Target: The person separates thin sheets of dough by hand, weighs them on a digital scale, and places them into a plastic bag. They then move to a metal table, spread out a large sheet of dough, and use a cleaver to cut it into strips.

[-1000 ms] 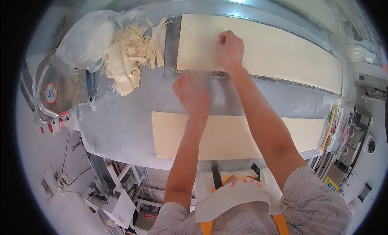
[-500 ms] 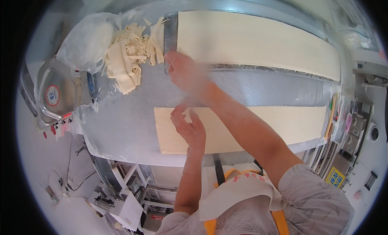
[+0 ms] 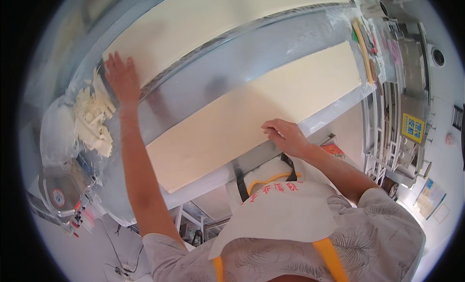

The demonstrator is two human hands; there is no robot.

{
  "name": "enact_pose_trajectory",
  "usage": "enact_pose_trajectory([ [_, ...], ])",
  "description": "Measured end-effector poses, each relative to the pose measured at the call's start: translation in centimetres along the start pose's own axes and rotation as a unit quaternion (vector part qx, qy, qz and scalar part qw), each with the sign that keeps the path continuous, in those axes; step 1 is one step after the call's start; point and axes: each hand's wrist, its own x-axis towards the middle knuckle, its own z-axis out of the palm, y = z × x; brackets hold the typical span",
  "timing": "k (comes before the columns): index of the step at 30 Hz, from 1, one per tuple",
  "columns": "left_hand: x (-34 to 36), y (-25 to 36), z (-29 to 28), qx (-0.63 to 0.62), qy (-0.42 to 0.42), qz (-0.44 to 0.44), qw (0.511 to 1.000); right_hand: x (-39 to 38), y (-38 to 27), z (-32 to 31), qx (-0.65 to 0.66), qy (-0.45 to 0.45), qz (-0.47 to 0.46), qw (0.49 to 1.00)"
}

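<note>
My left hand (image 3: 123,81) lies open with fingers spread at the left end of the far dough sheet (image 3: 193,25), a long pale slab on a dark board. My right hand (image 3: 286,136) hovers by the front edge of the near dough sheet (image 3: 242,115), its fingers loosely bent and nothing visible in them. This near sheet is a long, flat pale strip lying slantwise across the metal table (image 3: 213,86). A heap of dough scraps (image 3: 93,119) sits just left of my left wrist.
A clear plastic bag (image 3: 57,132) is beside the scraps at the left. Below it stands a metal scale (image 3: 59,195). Wooden sticks (image 3: 362,52) lie along the table's right end. Metal racks (image 3: 387,136) stand past that end.
My view has turned, so the table now slants. My right hand has drawn back from the far sheet's left end to the near sheet's front edge. My left hand has reached to the far sheet.
</note>
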Motion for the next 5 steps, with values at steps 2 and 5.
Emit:
enact_pose_trajectory([
  [2, 0.7, -0.5, 3.5, 0.067, -0.050, 0.011, 0.996, -1.9, 3.7, -4.0, -0.004, 0.052, -0.016, 0.999],
  [5, 0.5, -2.1, 8.1, 0.020, 0.048, 0.096, 0.994, -2.1, 8.3, -12.7, -0.088, 0.176, -0.059, 0.979],
])
